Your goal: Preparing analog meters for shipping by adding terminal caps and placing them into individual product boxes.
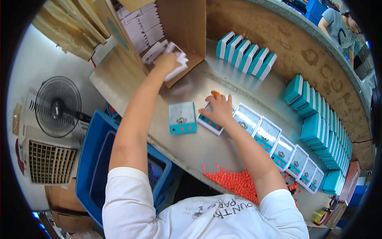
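My left hand (166, 61) reaches into a cardboard box (184, 24), fingers closed on white plastic casings (174, 74) at its front. My right hand (217, 105) has its fingers spread over a teal-and-white meter unit (211, 125), touching it; something orange covers one fingertip. Left of it lies another meter unit (182, 117) with a clear face, a knob and small terminals. A row of similar units (266, 133) in white casings runs to the right, below my right hand.
Stacked teal-and-white cases (300, 95) line the wooden back board. Red small parts (232, 183) are heaped near the front edge, with yellow tape (320, 217) at right. A blue tub (91, 167) and fan (57, 105) stand left. Another person (336, 30) is beyond the board.
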Action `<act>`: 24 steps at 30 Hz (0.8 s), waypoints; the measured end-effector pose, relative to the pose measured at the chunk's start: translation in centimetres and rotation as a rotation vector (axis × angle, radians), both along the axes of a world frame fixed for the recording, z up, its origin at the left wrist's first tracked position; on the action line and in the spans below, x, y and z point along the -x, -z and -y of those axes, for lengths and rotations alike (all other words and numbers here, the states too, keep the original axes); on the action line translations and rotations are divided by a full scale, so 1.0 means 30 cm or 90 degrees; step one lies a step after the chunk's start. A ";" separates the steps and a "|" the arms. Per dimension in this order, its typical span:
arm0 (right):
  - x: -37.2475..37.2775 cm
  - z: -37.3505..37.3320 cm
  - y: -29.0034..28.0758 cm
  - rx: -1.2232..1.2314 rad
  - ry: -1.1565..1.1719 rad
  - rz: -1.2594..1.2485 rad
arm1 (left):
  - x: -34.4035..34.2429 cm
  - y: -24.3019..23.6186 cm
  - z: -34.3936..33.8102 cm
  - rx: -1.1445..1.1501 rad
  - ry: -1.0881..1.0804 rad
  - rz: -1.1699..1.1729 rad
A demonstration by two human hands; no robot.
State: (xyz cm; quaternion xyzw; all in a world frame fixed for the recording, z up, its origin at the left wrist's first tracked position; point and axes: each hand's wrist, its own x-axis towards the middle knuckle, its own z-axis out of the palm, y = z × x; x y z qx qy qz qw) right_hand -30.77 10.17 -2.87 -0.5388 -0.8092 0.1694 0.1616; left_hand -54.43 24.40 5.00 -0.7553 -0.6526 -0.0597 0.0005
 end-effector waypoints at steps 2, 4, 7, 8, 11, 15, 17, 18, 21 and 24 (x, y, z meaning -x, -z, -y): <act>-0.009 0.003 0.027 -0.097 0.020 -0.017 | -0.016 0.085 0.055 0.102 0.062 0.044; -0.007 0.011 0.025 -0.085 0.026 -0.003 | -0.008 0.126 0.113 0.059 0.074 0.101; -0.006 0.015 0.041 -0.080 0.026 -0.016 | -0.005 0.129 0.186 -0.082 0.088 0.180; -0.018 0.009 0.042 -0.086 0.019 -0.040 | -0.023 0.102 0.215 -0.178 0.090 0.203; -0.082 -0.028 0.025 -0.078 0.089 -0.178 | -0.055 0.013 0.357 -0.206 0.142 0.205; -0.031 -0.017 -0.063 -0.036 0.110 -0.366 | 0.001 0.042 0.602 -0.246 0.240 0.288; 0.029 -0.002 -0.109 0.002 0.092 -0.447 | 0.034 0.056 0.702 -0.100 0.147 0.549; 0.061 0.010 -0.131 -0.031 0.070 -0.497 | 0.046 0.064 0.728 0.056 0.049 0.805; 0.150 0.032 -0.127 -0.160 -0.022 -0.451 | 0.083 0.117 0.759 0.381 -0.139 1.202; 0.236 0.039 -0.057 -0.267 -0.094 -0.279 | 0.068 0.196 0.760 0.264 -0.301 1.036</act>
